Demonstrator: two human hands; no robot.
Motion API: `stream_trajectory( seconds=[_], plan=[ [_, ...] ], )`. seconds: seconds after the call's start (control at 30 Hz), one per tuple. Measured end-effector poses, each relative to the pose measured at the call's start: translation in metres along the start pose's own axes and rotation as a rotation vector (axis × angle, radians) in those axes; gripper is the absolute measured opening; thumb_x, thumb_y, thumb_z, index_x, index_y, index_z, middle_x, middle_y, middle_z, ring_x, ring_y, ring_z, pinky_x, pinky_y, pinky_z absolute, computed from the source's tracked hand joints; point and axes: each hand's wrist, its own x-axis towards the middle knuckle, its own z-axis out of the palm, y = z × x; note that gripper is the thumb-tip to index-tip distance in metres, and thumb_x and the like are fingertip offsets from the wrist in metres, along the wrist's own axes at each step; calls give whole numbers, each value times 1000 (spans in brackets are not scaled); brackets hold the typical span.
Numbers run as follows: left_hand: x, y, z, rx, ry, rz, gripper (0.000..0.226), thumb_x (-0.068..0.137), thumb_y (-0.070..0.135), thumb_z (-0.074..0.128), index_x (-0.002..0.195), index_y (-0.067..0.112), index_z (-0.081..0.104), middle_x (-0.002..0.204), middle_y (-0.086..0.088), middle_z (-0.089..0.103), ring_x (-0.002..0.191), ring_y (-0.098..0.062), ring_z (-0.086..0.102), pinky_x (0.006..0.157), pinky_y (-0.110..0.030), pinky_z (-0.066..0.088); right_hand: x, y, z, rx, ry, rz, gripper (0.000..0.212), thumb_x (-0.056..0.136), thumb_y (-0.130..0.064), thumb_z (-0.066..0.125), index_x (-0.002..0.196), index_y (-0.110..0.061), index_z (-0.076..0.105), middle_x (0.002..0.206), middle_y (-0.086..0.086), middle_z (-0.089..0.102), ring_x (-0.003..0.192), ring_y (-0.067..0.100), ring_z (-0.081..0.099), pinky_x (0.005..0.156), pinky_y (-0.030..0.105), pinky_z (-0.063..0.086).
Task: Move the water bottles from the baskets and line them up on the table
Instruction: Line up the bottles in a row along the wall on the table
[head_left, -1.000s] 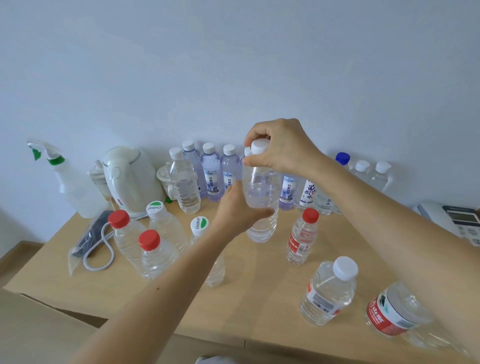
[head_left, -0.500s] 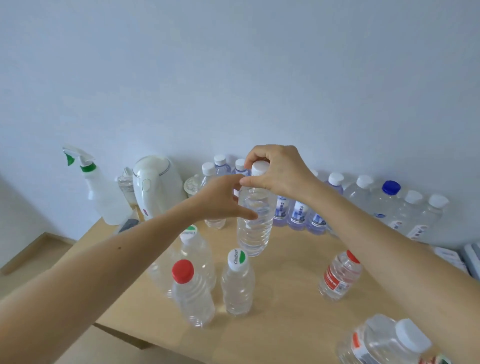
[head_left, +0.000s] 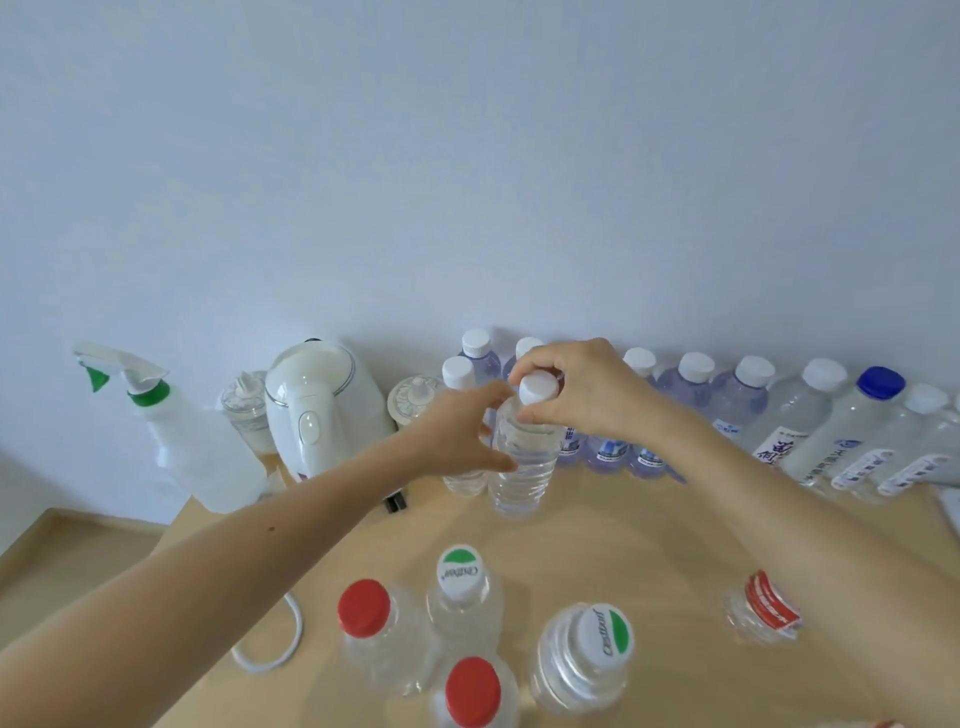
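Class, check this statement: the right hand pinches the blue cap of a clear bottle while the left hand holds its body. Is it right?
No. The head view shows that the cap pinched by the right hand is white, not blue. The left hand does hold the clear bottle by its body.

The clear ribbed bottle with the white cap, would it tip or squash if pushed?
Likely tippy: the clear ribbed plastic bottle stands tall and narrow on the wooden table. It looks full, so probably heavy for its size and fairly firm.
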Motion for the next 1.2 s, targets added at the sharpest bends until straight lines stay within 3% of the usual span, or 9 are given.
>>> stream_trajectory(
  seconds=[0.23,0.33,0.4,0.47,0.63,0.9,1.03,1.13,1.2],
  plan=[
    [5,-28,23,-59,57,90,26,79,16,66,86,16,40,88,1,54,83,-18,60,77,-32,49,21,11,24,13,33,109,26,71,-16,74,96,-22,67,74,-14,53,73,8,48,63,11,37],
    [4,-41,31,-107,27,143,15,82,14,63,95,12,54,95,3,58,88,-10,56,84,-25,47,25,18,31,24,60,133,26,71,-13,74,95,-18,68,78,-14,56,76,8,48,62,6,36],
    [1,-49,39,-148,14,166,22,85,13,60,107,10,60,105,3,63,92,-6,59,85,-20,47,28,23,36,68,115,163,25,70,-11,74,93,-19,68,88,-10,60,76,7,50,63,6,35],
    [-1,-53,47,-145,25,214,31,87,13,59,117,15,61,115,6,64,99,-2,58,82,-3,40,31,24,40,88,156,173,26,70,-11,74,94,-20,69,94,-7,62,74,4,50,65,5,34],
    [-3,-57,58,-136,42,234,45,88,15,56,132,23,49,131,9,56,118,1,37,80,10,25,32,19,46,67,169,169,28,70,-13,75,97,-19,68,97,-2,62,78,11,49,74,23,41],
    [-4,-56,57,-157,-57,141,47,90,20,54,135,30,44,135,16,51,116,-6,54,87,-2,35,29,23,51,71,186,143,32,74,-14,74,104,-20,65,95,-10,53,73,8,46,70,20,39],
    [-4,-44,38,-146,-229,97,51,91,23,54,139,29,39,137,12,49,122,-7,50,97,-15,36,19,19,41,106,110,160,48,81,-12,66,125,-24,53,114,-8,53,92,8,51,74,5,39],
    [-5,-24,18,-231,-249,78,44,91,18,54,134,23,46,132,7,54,118,-6,53,97,-15,38,2,19,28,36,30,237,55,85,-19,63,136,-23,42,132,-4,51,113,12,50,92,19,37],
    [-7,-6,6,-233,-258,77,42,91,21,54,133,24,47,132,9,54,117,-5,53,98,-16,37,-13,23,16,-30,1,297,48,86,-23,62,132,-24,47,127,2,56,116,18,52,94,28,40]
  ],
)
